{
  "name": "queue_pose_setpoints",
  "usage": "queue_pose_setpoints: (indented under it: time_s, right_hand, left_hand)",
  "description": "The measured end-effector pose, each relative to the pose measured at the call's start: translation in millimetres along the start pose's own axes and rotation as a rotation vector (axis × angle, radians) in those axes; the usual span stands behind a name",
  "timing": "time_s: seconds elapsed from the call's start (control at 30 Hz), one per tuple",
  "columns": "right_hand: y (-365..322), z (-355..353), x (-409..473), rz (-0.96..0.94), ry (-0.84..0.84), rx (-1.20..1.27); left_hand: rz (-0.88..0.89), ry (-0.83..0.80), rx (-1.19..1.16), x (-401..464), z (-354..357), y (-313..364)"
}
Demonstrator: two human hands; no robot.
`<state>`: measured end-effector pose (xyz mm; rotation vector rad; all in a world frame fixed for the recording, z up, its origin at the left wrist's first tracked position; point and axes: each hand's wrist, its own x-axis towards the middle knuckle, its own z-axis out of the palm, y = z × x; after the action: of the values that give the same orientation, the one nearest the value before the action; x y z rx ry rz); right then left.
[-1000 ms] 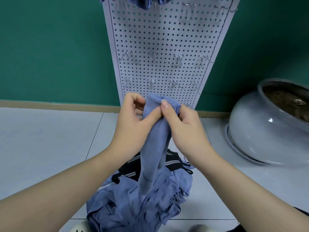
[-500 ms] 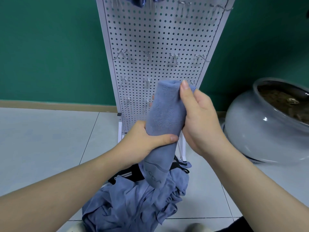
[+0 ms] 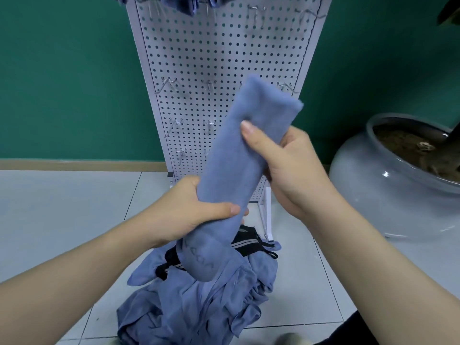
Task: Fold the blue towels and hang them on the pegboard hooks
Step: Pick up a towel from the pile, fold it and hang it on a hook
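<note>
— In front of the pegboard, item one: what is held, and how?

— One blue towel, folded into a long narrow strip, held up on a slant, top end leaning right, above the floor and between the two hands. Left hand: wrapped round the lower part of the strip, thumb lying across the front, fingers behind and out of sight. Right hand: clasping the upper part from the right side, thumb pressed on the front, remaining fingers hidden behind the cloth. Both forearms enter from the bottom corners, bare.

— Item two: the rest of the stock?

— A pile of blue towels crumpled on the floor directly below, lying partly over a black bag with striped straps. More blue cloth hangs at the board's top edge, cut off by the frame.

— Item three: hooks?

— Several rows of wire hooks on the board; some are hidden behind the raised towel, the topmost ones blurred.

— Anything else partly seen?

— A large grey pot at the right, holding soil, cut off at the edge. The embossed marks near the towel's lower end cannot be read.
</note>
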<state>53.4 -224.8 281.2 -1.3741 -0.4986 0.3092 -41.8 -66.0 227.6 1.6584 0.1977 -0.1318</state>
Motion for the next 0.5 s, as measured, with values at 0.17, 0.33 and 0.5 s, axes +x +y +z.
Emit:
queue_pose_setpoints:
  time_s: [0.17,0.33,0.5]
  right_hand:
    - [-25.2,-20.1,8.9,-0.051,0.163,0.177]
    - [-33.0,-40.1,15.5,-0.075,0.294,0.241]
    - [-25.7,-43.4,14.4,0.013,0.365,0.241]
  left_hand:
    - [-0.030,-0.071,0.022,-4.0,4.5,-3.7]
    - [0.024,-0.181,0.095,-4.5,-0.2,-1.1]
    - [-0.038,-0.337,0.275,-2.0,-19.7,4.1]
